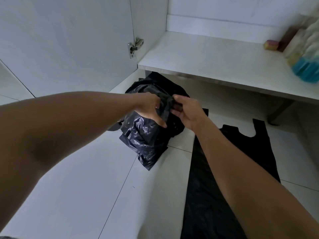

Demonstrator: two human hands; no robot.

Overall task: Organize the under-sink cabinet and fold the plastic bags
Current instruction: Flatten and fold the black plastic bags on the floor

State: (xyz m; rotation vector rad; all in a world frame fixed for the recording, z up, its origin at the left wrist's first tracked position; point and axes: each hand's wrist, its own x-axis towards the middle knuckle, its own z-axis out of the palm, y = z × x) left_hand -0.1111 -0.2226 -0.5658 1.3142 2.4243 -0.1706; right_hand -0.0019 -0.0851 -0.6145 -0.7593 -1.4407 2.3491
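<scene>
At the right edge, the things standing on the white cabinet floor (198, 54) are smeared by blur. A clear bottle (305, 69) with blue liquid in its lower part can be made out, cut off by the frame. A brownish box-like shape (288, 38) stands behind it, with a small yellow-and-pink block (271, 44) beside that. The far part of the crumpled black bag (145, 135) runs into shadow under the cabinet's front edge, and whether anything is inside it cannot be told. A flat black bag (255, 140) lies spread on the tiled floor (77, 178) to the right, handles toward the cabinet, largely covered by the right forearm and cut off at the bottom edge. The cabinet door (60, 40) stands open on the left, its metal hinge (135, 47) showing. The left hand (150, 107) and right hand (187, 112) meet at the top of the crumpled black bag, each with fingers closed on the same bunched fold of plastic between them; the rest of it rests on the floor just below the hands
</scene>
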